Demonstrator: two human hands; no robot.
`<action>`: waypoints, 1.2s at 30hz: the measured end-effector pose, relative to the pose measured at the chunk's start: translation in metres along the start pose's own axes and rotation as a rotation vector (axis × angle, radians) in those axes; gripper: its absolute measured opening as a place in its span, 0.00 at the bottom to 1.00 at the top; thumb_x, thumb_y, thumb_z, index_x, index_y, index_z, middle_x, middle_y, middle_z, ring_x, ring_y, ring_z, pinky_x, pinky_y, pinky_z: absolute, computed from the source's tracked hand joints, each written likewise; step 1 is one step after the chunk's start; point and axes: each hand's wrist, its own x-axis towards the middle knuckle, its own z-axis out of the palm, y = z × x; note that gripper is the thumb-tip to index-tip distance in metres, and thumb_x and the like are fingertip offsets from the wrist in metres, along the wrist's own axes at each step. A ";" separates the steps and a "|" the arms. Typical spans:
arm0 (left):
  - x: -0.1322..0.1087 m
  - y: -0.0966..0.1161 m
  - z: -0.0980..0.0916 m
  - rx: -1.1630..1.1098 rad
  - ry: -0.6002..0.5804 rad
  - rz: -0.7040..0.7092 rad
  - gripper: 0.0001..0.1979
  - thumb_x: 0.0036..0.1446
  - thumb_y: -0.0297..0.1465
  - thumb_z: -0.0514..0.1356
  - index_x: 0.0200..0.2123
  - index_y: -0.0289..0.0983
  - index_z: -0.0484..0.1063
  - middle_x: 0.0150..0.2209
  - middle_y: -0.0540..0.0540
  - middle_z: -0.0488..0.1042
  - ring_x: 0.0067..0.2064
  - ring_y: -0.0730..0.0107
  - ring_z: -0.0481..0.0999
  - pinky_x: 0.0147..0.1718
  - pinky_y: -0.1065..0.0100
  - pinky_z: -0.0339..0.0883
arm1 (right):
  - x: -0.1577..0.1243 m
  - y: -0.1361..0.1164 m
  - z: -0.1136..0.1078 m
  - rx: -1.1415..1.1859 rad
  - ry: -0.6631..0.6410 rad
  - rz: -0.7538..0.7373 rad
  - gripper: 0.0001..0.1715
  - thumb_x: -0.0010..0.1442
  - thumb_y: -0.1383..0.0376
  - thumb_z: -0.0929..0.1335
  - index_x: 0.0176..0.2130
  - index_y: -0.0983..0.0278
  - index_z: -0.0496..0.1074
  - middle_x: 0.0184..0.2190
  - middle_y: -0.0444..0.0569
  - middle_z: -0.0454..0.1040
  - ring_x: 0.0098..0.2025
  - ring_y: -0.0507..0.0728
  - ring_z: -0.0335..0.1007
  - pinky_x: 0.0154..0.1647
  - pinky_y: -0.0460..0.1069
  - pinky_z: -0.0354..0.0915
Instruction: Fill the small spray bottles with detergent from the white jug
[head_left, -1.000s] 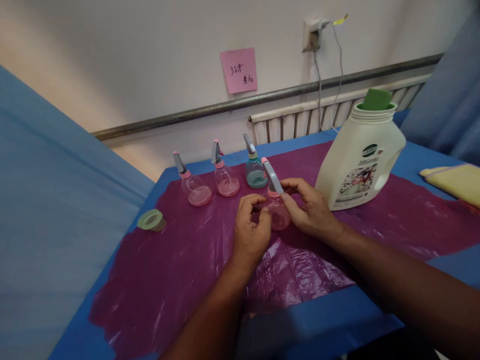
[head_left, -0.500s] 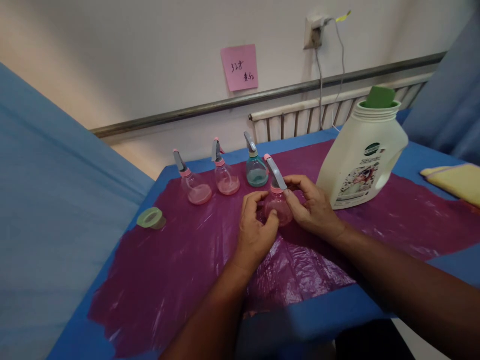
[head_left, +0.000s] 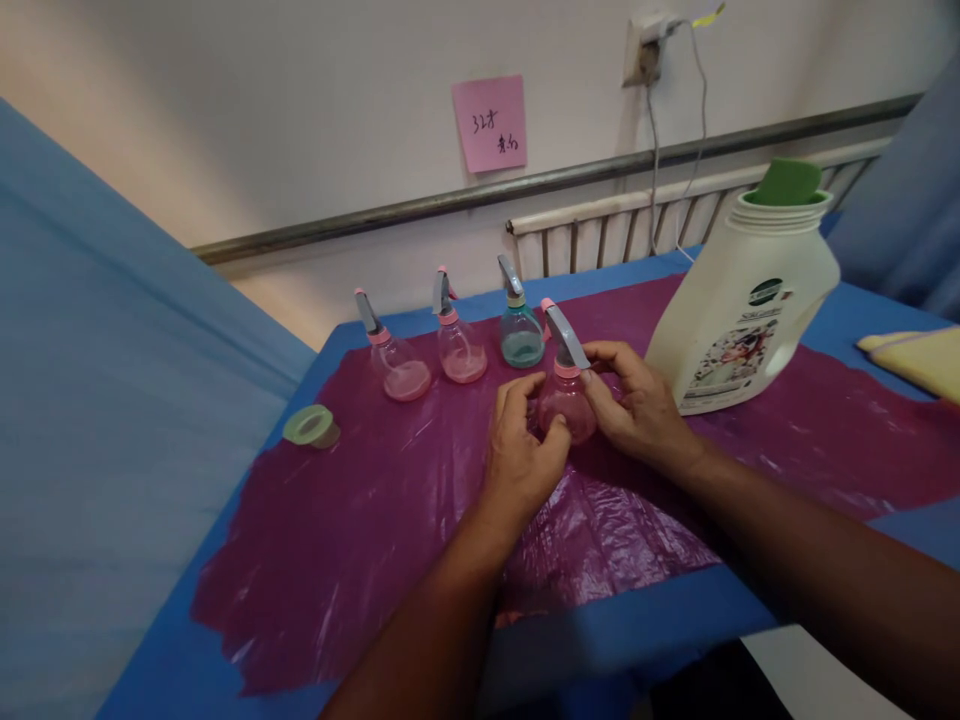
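A pink spray bottle with a grey trigger head stands upright on the purple plastic sheet. Around its round body, from the left, curl the fingers and thumb of my left hand. My right hand grips from the other side, thumb and fingers at the pink collar below the trigger head. Behind and to the left stand two more pink spray bottles and a teal spray bottle, each with some liquid low inside.
Close on the right is a large cream jug with a green scoop-like piece in its mouth. A small green cap lies at left. A folded yellow cloth rests far right. A blue curtain hangs along the left.
The view has shifted slightly, so everything sits a little further right in the picture. Both hands keep their hold on the pink spray bottle, with hardly any movement.
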 end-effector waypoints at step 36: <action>0.003 -0.008 0.000 0.028 -0.010 -0.180 0.40 0.61 0.33 0.76 0.75 0.47 0.69 0.70 0.36 0.76 0.73 0.39 0.76 0.72 0.36 0.71 | -0.005 -0.010 0.005 0.059 -0.110 -0.055 0.24 0.75 0.68 0.69 0.67 0.55 0.74 0.60 0.56 0.84 0.56 0.65 0.85 0.63 0.66 0.81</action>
